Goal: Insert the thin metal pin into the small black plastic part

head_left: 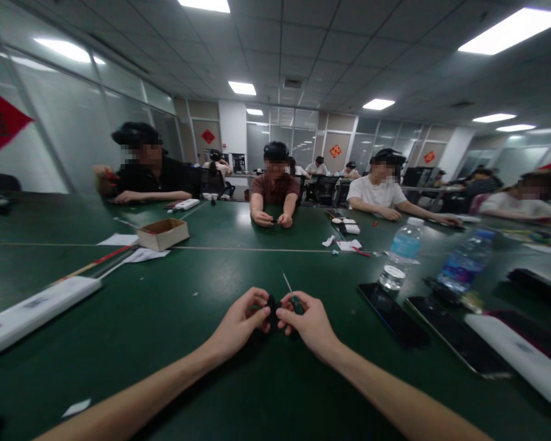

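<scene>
My left hand [239,324] and my right hand [308,324] meet low in the middle of the head view, just above the dark green table [133,318]. A small black plastic object [272,309] is pinched in my left hand's fingers, and my right fingertips press against it. In my right hand sits a small screwdriver [296,304] with a dark green handle, its thin metal shaft pointing up and away. My fingers hide most of the black object, so its exact form cannot be made out.
Right of my hands lie several dark smartphones [392,313], with two plastic water bottles [403,252] behind them. A long white case [32,313] lies at the left, and a small cardboard box [163,234] sits farther off. Several seated co-workers [275,187] work around the table.
</scene>
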A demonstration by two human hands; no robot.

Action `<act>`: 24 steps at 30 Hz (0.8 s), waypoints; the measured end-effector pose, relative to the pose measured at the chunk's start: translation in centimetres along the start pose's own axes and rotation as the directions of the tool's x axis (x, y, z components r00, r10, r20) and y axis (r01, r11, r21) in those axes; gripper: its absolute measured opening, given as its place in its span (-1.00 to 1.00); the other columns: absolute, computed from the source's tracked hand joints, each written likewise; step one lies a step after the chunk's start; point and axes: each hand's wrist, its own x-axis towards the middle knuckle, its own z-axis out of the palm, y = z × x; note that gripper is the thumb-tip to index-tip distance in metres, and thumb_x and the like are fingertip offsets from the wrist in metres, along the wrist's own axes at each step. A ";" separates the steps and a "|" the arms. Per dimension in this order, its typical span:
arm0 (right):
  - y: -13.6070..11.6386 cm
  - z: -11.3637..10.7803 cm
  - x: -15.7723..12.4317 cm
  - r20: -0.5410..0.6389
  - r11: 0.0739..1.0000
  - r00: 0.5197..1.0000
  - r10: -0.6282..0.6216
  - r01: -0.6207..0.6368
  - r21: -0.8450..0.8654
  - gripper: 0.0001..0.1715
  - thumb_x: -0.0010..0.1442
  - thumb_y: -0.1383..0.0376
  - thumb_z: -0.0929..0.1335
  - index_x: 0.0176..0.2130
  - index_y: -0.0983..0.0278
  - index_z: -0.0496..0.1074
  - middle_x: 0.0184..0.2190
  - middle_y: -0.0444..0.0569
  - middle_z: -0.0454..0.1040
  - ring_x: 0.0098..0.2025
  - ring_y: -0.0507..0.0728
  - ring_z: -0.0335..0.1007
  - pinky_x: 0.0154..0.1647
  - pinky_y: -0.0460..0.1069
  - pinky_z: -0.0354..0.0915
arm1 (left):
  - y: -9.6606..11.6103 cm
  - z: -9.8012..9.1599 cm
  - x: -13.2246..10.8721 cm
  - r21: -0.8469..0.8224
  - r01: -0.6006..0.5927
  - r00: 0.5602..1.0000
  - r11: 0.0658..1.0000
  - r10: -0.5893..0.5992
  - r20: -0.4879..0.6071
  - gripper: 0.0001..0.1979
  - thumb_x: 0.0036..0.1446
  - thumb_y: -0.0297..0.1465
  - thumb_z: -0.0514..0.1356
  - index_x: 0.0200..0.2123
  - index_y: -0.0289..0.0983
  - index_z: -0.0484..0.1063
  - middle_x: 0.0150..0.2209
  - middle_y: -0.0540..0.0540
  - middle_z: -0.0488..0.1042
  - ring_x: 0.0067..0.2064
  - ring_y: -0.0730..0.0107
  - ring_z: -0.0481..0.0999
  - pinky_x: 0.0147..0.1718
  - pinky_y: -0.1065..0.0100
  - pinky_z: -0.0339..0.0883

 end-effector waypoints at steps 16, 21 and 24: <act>0.2 0.6 -1.7 0.220 0.721 0.867 -0.447 0.495 -0.484 -0.82 0.08 0.41 0.35 -0.25 0.23 0.41 -0.29 -0.09 0.41 -0.23 0.07 0.36 -0.17 -0.04 0.27 | 0.4 -0.5 0.5 0.008 0.276 0.956 0.961 -0.275 0.099 -0.71 0.11 -0.24 0.09 -0.28 -0.34 0.45 -0.64 0.05 0.31 -0.71 0.61 0.18 -0.76 0.57 0.07; 0.7 0.7 -1.7 0.247 0.670 0.850 -0.465 0.520 -0.530 -0.81 0.12 0.41 0.35 -0.20 0.24 0.40 -0.27 -0.07 0.39 -0.23 0.06 0.34 -0.20 -0.05 0.25 | 0.1 -0.7 0.5 0.053 0.315 0.939 0.948 -0.320 0.130 -0.72 0.11 -0.25 0.08 -0.34 -0.34 0.46 -0.68 0.08 0.25 -0.71 0.61 0.17 -0.76 0.59 0.03; 0.6 0.7 -1.8 0.249 0.678 0.863 -0.440 0.501 -0.538 -0.80 0.13 0.37 0.38 -0.18 0.23 0.41 -0.26 -0.08 0.40 -0.22 0.06 0.34 -0.19 -0.05 0.24 | 0.0 -0.7 0.4 0.075 0.323 0.931 0.944 -0.331 0.154 -0.72 0.12 -0.23 0.06 -0.38 -0.32 0.44 -0.68 0.08 0.25 -0.71 0.61 0.19 -0.76 0.59 0.04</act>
